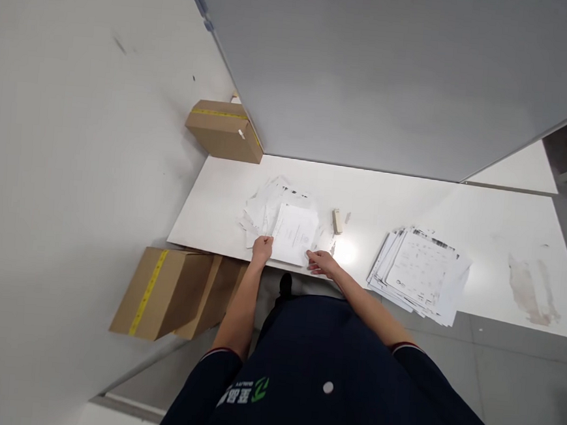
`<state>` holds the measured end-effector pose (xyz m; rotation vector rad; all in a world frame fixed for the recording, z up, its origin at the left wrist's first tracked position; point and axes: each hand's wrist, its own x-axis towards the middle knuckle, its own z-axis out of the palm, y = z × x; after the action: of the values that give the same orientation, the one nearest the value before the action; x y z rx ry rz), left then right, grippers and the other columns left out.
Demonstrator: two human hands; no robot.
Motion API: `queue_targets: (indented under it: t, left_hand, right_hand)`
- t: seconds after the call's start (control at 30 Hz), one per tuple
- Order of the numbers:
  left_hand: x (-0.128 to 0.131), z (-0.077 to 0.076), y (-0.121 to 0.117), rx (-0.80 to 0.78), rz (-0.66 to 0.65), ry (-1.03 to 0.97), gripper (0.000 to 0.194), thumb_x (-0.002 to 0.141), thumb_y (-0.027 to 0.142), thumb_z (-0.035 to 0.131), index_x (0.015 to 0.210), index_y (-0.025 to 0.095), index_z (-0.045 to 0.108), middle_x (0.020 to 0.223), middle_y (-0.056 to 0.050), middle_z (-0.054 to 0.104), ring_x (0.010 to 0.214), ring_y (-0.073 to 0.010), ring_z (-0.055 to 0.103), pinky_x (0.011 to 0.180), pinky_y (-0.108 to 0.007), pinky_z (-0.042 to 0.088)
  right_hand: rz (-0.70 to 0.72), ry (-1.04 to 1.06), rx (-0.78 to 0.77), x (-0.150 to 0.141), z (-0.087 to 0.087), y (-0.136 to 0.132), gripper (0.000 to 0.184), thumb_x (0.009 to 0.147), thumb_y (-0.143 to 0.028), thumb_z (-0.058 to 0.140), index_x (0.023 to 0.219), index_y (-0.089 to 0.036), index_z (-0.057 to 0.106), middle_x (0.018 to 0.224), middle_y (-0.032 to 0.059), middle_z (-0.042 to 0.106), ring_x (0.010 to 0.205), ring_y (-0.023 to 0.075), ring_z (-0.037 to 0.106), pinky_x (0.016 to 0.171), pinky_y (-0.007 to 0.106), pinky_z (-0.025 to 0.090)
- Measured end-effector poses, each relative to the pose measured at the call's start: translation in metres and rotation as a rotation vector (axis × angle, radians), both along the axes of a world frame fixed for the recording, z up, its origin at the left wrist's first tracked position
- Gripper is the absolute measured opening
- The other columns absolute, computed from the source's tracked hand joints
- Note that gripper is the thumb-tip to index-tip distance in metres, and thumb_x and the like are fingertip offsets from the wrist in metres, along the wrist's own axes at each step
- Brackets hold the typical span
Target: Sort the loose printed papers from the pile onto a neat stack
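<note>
In front of me on the white table lies a printed sheet of paper [294,233], on top of a loose, fanned-out pile of papers [264,204]. My left hand [262,247] is closed on the lower left edge of that sheet, fingers pinched together. At its lower right corner, my right hand [323,263] is also closed, thumb and fingers at the paper's edge. Whether the hands hold one sheet or several cannot be made out. Just beyond my right hand is a small beige block [337,221].
A second stack of papers [419,269] lies to the right, partly over the front edge of the table [498,223]. Behind stands a large whiteboard [372,82]. One cardboard box [225,132] sits at the back left; other taped boxes [159,294] stand lower left, beside the wall.
</note>
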<state>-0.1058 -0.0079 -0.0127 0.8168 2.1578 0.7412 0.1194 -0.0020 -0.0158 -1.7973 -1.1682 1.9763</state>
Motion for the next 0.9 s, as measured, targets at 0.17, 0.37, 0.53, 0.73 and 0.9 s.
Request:
queue_targets:
  t: [0.17,0.37,0.53,0.73,0.9]
  left_hand:
    - [0.015,0.004,-0.01,0.029,0.073,-0.168,0.024,0.069,0.035,0.06,0.075,0.013,0.059,0.067,-0.004,0.06,0.067,-0.0146,0.056,0.062,-0.025,0.042]
    - [0.017,0.024,-0.008,-0.097,0.179,-0.605,0.042,0.075,0.051,0.053,0.094,0.013,0.057,0.06,-0.001,0.056,0.051,-0.0102,0.051,0.053,-0.025,0.043]
    - [0.019,0.023,-0.004,-0.127,0.053,-0.483,0.034,0.072,0.044,0.059,0.088,0.014,0.061,0.057,-0.001,0.056,0.047,-0.0105,0.049,0.049,-0.024,0.041]
    - [0.032,0.009,-0.008,-0.043,-0.006,-0.281,0.013,0.069,0.027,0.057,0.067,0.015,0.06,0.061,-0.003,0.059,0.061,-0.015,0.055,0.058,-0.026,0.044]
    - [0.005,0.017,-0.014,0.094,0.121,-0.017,0.01,0.071,0.022,0.051,0.075,0.017,0.059,0.078,-0.005,0.062,0.087,-0.0193,0.056,0.078,-0.029,0.043]
  right_hand:
    - [-0.133,-0.015,0.055,-0.015,-0.002,0.001,0.032,0.068,-0.046,0.062,0.07,-0.017,0.05,0.056,0.0003,0.052,0.048,0.0102,0.049,0.037,0.02,0.038]
    - [-0.131,0.017,0.062,-0.003,-0.001,0.011,0.029,0.065,-0.04,0.066,0.06,-0.018,0.049,0.048,0.0,0.05,0.048,0.0112,0.047,0.037,0.02,0.033]
    - [-0.041,0.103,-0.021,0.02,0.002,0.004,0.029,0.058,-0.038,0.072,0.061,-0.017,0.053,0.051,0.0017,0.056,0.05,0.013,0.052,0.041,0.022,0.038]
    - [-0.17,-0.06,0.143,0.031,-0.004,0.003,0.028,0.068,-0.045,0.058,0.06,-0.019,0.053,0.05,0.001,0.054,0.049,0.0137,0.049,0.042,0.023,0.036]
    - [-0.278,-0.179,0.258,0.049,-0.011,0.006,0.025,0.068,-0.037,0.052,0.052,-0.02,0.043,0.046,-0.0035,0.042,0.048,0.0106,0.04,0.042,0.022,0.027]
